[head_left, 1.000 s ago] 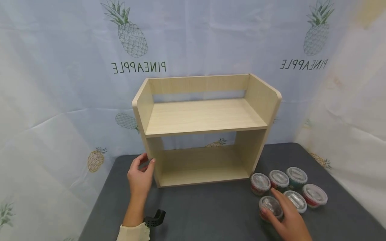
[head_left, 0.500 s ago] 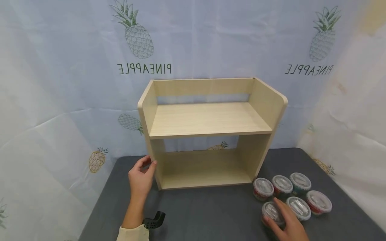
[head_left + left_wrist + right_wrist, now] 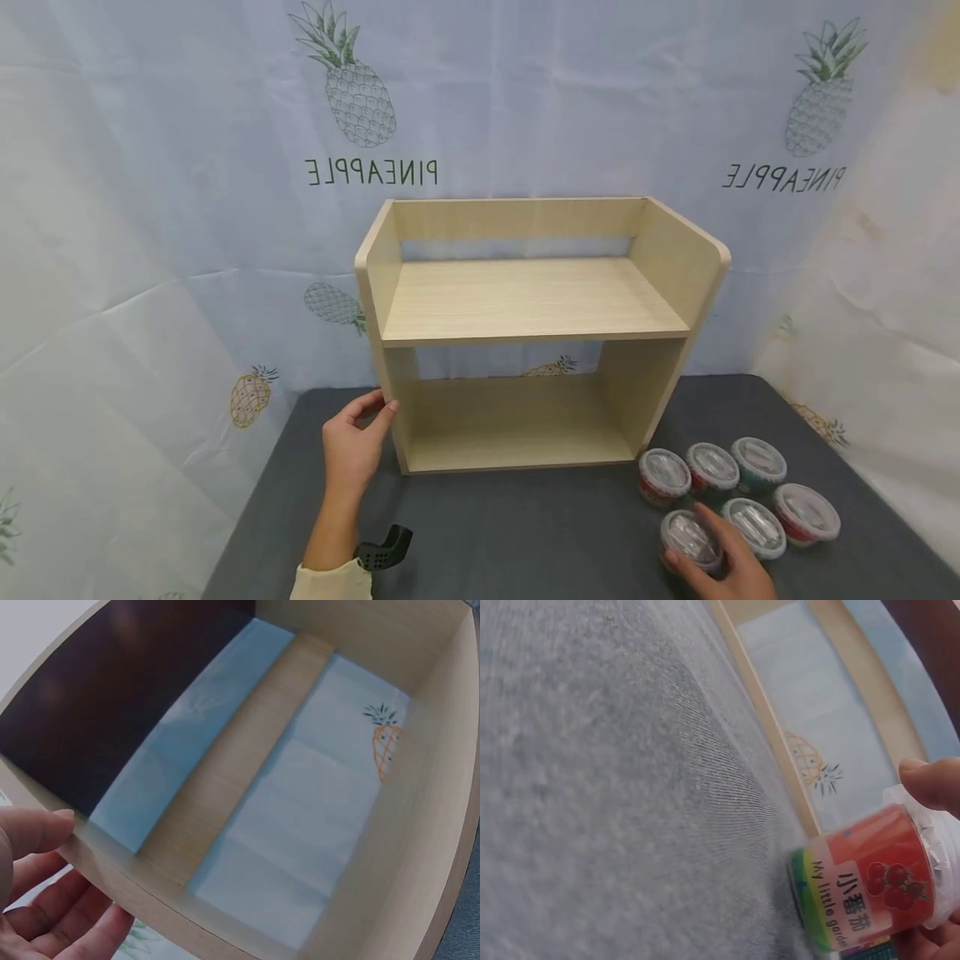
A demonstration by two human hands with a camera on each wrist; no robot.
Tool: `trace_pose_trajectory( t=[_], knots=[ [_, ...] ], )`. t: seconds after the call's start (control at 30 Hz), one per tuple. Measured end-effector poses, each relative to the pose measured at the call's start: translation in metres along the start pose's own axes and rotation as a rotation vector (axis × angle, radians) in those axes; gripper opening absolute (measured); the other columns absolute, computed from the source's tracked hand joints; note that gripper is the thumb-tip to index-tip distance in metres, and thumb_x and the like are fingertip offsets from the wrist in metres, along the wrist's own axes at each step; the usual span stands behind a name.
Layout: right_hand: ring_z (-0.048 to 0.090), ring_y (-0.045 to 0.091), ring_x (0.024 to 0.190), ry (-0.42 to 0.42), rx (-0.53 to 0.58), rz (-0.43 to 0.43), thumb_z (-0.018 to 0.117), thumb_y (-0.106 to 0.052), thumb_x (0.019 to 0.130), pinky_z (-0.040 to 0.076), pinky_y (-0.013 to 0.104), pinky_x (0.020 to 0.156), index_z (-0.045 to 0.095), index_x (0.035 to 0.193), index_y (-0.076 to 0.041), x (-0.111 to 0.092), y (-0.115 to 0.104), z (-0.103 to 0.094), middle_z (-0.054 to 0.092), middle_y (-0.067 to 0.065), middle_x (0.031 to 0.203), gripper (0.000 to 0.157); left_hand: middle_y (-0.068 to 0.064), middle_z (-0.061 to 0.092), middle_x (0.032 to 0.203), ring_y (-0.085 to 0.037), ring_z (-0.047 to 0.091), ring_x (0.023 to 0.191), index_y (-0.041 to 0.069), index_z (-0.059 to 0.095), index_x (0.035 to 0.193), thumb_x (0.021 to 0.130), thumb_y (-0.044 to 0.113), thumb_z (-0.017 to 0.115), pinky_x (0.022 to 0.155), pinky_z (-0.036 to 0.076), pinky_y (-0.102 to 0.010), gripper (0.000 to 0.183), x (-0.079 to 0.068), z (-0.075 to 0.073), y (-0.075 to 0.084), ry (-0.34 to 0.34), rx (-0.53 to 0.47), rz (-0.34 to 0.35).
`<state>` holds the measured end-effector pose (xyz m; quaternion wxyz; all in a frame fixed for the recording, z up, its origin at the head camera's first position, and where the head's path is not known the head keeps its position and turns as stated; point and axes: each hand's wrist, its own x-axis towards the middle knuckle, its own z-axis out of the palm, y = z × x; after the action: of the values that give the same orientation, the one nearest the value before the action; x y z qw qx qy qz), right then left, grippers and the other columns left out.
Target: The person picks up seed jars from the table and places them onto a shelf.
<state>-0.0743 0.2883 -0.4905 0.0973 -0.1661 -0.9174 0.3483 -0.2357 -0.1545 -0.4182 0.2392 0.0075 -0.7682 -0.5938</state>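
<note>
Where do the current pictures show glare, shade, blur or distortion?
Head view: glare on the cup lids, shade low inside the wooden shelf; left wrist view: shelf edges look bowed; right wrist view: gray tabletop soft at left, tomato-printed cup lettering readable.

Can pass over the tabletop (image 3: 525, 533) between left hand (image 3: 354, 446) and right hand (image 3: 737, 567), and into the wooden shelf (image 3: 517, 219) from above or, under the middle board (image 3: 536, 300), from the front. Meets side panels (image 3: 684, 271) at both ends and six bunched lidded tubs (image 3: 712, 465) at right.
</note>
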Motion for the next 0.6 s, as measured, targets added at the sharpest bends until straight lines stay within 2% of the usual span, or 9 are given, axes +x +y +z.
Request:
trace_pose_trajectory(
  t=[0.07, 0.1, 0.2, 0.3, 0.47, 0.6],
  knots=[
    [0.048, 0.041, 0.126, -0.065, 0.056, 0.086, 0.080, -0.054, 0.076, 0.040, 0.008, 0.069, 0.037, 0.150, -0.001, 0.003, 0.003, 0.000, 0.041, 0.028, 0.147, 0.100, -0.011, 0.073, 0.108, 0.006, 0.062, 0.094, 0.007, 0.074, 0.112, 0.087, 0.027, 0.077, 0.074, 0.050, -0.006, 0.032, 0.000, 0.000, 0.000, 0.001, 0.007, -0.001],
    [0.051, 0.033, 0.124, -0.086, 0.086, 0.126, 0.080, -0.054, 0.076, 0.040, 0.008, 0.069, 0.033, 0.152, -0.002, 0.004, 0.004, 0.001, 0.038, 0.027, 0.149, 0.103, -0.011, 0.073, 0.108, 0.006, 0.062, 0.093, 0.006, 0.074, 0.112, 0.087, 0.027, 0.077, 0.074, 0.050, -0.006, 0.032, 0.000, 0.000, 0.001, 0.002, 0.009, -0.001],
    [0.057, 0.002, 0.104, -0.104, 0.207, 0.243, 0.082, -0.053, 0.074, 0.043, 0.008, 0.068, 0.023, 0.157, -0.006, 0.009, 0.011, 0.007, 0.035, 0.026, 0.152, 0.111, -0.010, 0.073, 0.108, 0.006, 0.061, 0.093, 0.007, 0.074, 0.112, 0.087, 0.027, 0.078, 0.074, 0.050, -0.007, 0.032, 0.000, 0.000, 0.001, 0.003, 0.009, -0.004],
    [0.046, -0.017, 0.083, -0.096, 0.297, 0.340, 0.084, -0.051, 0.073, 0.047, 0.012, 0.067, 0.016, 0.158, -0.008, 0.012, 0.018, 0.014, 0.038, 0.030, 0.149, 0.117, -0.010, 0.073, 0.108, 0.006, 0.061, 0.093, 0.007, 0.074, 0.112, 0.087, 0.027, 0.078, 0.074, 0.051, -0.007, 0.032, -0.001, 0.001, 0.002, 0.000, 0.007, -0.003],
    [0.046, -0.015, 0.080, -0.119, 0.345, 0.400, 0.083, -0.051, 0.074, 0.048, 0.013, 0.066, 0.011, 0.158, -0.004, 0.014, 0.026, 0.017, 0.038, 0.034, 0.146, 0.121, -0.009, 0.074, 0.108, 0.003, 0.063, 0.095, 0.008, 0.074, 0.112, 0.088, 0.028, 0.077, 0.075, 0.051, -0.008, 0.032, -0.001, 0.000, 0.001, -0.002, 0.013, 0.000],
    [0.050, -0.015, 0.079, -0.110, 0.370, 0.398, 0.085, -0.047, 0.073, 0.050, 0.014, 0.068, 0.019, 0.157, -0.002, 0.013, 0.026, 0.018, 0.044, 0.030, 0.143, 0.116, -0.009, 0.074, 0.109, 0.001, 0.064, 0.096, 0.009, 0.074, 0.112, 0.088, 0.031, 0.076, 0.075, 0.052, -0.010, 0.033, 0.000, 0.000, 0.000, -0.008, 0.012, -0.003]
  ],
)
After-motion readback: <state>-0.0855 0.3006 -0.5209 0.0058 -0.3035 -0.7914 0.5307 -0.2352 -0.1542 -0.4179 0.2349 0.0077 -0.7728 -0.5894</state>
